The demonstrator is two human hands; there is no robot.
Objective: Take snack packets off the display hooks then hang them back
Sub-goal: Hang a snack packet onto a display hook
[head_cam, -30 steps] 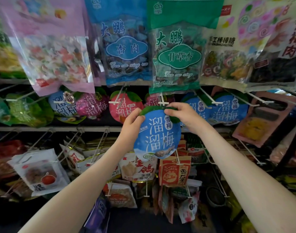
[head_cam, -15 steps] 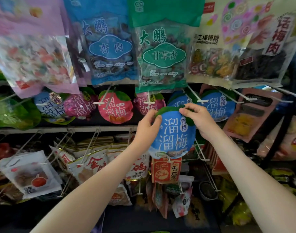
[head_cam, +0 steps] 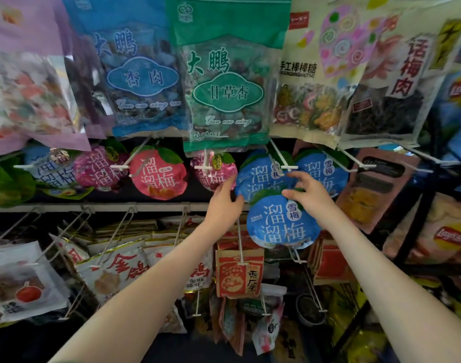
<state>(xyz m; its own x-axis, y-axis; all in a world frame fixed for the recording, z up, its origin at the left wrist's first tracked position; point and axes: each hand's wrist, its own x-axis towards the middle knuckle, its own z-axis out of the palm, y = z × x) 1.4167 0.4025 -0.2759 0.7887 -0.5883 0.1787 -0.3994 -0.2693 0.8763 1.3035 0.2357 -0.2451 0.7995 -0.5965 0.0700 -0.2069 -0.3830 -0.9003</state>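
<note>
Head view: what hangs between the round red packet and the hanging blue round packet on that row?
A round magenta packet, its top hidden behind the green bag, as seen in the head view.

"溜溜梅 雪梅" on round blue packet point(head_cam: 281, 226), "大鹏 甘草杏" on green bag point(head_cam: 228, 93), "杏肉" on blue bag point(head_cam: 143, 79)

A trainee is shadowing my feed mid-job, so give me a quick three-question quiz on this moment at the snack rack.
1. True or false: the lower blue round packet hangs untouched by any hand.
2. The right hand pinches: A) a red box B) the lower blue round packet C) a crisps bag.
3. Fill in: the large bag directly above the magenta round packet by the left hand is coloured ____.
Key: 1 false; 2 B; 3 green.
</note>
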